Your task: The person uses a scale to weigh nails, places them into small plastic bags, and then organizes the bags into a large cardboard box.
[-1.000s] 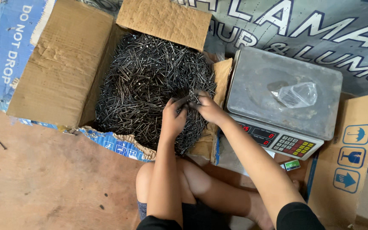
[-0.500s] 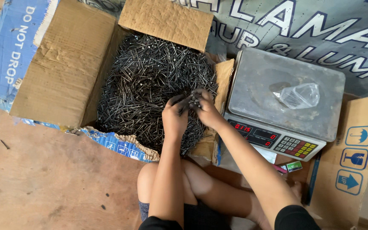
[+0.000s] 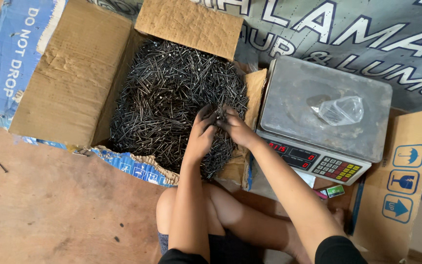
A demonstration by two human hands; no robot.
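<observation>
- Both hands are sunk in the pile of dark steel nails (image 3: pixel 172 93) that fills the open cardboard box (image 3: pixel 69 73) on the floor. The left hand (image 3: pixel 202 133) and the right hand (image 3: pixel 234 128) meet at the near right corner of the pile, just beside the scale.
- The left hand curls its fingers down over a clump of nails; the right hand cups in from the other side, fingers bent, so the two close on one bunch between them. How many nails lie inside the grip I cannot tell, since the fingers hide it.
- To gather well, I judge it best to scoop from under the bunch with the palms rather than pinch from above: the points lie every way and prick easily.
- Keeping the nails roughly parallel before lifting should stop strays from dropping over the torn front edge of the box.
- The digital weighing scale (image 3: pixel 318 105) stands just to the right of the box, its steel pan carrying a crumpled clear plastic bag (image 3: pixel 342 110). The lift path is short, so a low carry close over the box flap (image 3: pixel 254 93) seems safest.
- A second carton (image 3: pixel 404 181) stands at the far right, and a lone nail (image 3: pixel 2 166) lies on the bare floor at the left, a sign of how easily they scatter.
</observation>
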